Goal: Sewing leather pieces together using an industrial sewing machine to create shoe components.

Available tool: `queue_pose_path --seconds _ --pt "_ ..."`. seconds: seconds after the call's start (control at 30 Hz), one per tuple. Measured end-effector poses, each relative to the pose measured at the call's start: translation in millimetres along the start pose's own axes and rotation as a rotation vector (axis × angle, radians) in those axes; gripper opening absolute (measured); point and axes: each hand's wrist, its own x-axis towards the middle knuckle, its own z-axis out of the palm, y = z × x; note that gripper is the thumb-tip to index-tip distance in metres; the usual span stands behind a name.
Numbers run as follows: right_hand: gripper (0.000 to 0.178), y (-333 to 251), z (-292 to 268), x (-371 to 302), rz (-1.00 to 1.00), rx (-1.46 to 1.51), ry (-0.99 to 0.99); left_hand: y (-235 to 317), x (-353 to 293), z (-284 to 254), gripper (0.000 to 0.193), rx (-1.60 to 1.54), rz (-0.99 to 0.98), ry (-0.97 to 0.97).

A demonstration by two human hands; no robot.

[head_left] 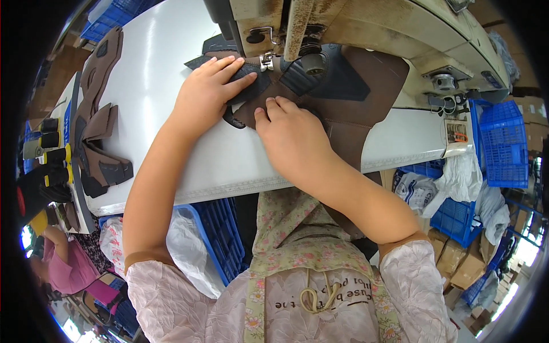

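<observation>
Brown and black sheet material, looking like leather or a coated fabric, makes up the workpiece (pixel 349 111), which lies on the white table (pixel 229 160) under the head of the sewing machine (pixel 394 28). It spreads toward the table's right end, and a brown length runs to the front edge, seeming to drop over it beside the right forearm.

The left hand (pixel 214 86) rests palm down on the black part, its fingers slightly apart and the thumb spread toward the metal presser foot (pixel 266 62). The right hand (pixel 291 134) sits nearer the front edge, fingers bent and close together, tips on the brown part; whether they pinch a fold, I cannot tell.

The piece looks light, floppy across the brown areas and probably stiffer where black panels overlap it. Its surface may slip on the smooth tabletop, and the overhanging length could drag. Flat fingertips on either side of the foot, clear of the needle area, seem the best hold. Similar cut pieces (pixel 96 134) lie along the table's left edge.
</observation>
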Motion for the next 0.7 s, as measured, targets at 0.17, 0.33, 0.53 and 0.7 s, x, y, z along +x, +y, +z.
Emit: queue_pose_path --seconds 0.17,0.33,0.53,0.7 --pt "0.017 -0.6 -3.5 0.0 -0.009 0.005 -0.003 -2.5 -1.0 -0.4 0.057 0.022 0.006 -0.022" --pt "0.024 -0.9 -7.8 -0.5 0.029 -0.013 -0.102 -0.8 0.8 1.4 0.064 -0.003 0.028 0.026" --pt "0.026 -0.8 -8.1 -2.2 0.015 -0.038 -0.126 -0.2 1.4 1.9 0.057 -0.009 0.034 0.073" --pt "0.021 -1.8 -2.7 -4.2 -0.003 -0.075 -0.038 0.8 3.2 1.3 0.055 -0.019 0.029 0.087"
